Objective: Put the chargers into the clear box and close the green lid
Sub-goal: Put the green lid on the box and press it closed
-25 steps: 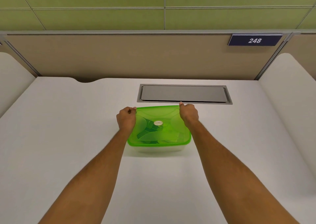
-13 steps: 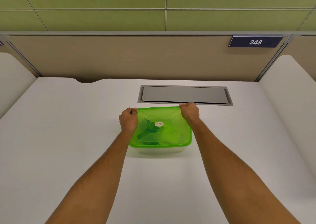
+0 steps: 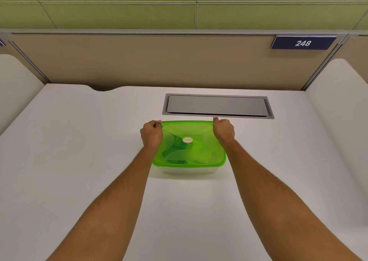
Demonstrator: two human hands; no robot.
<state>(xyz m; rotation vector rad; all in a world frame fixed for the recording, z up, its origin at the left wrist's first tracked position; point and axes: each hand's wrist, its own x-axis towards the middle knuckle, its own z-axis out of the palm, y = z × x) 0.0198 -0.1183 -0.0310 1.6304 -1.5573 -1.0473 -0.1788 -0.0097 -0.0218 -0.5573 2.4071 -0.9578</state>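
I had both bare forearms stretched forward, nearly parallel and well apart. My left hand [image 3: 151,133] was curled into a loose fist, knuckles up and fingers tucked under. My right hand [image 3: 223,129] was curled likewise, its thumb [image 3: 215,119] pointing away from me, both wrists held straight.

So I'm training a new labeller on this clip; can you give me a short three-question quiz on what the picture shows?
1. True or false: the green lid sits on top of the clear box.
2. Which corners of the lid do the left hand and right hand press? A. near corners B. far corners C. one near, one far
3. Fill in: the sign on the partition reads ___.

Key: 1. true. 2. B. 3. 248.
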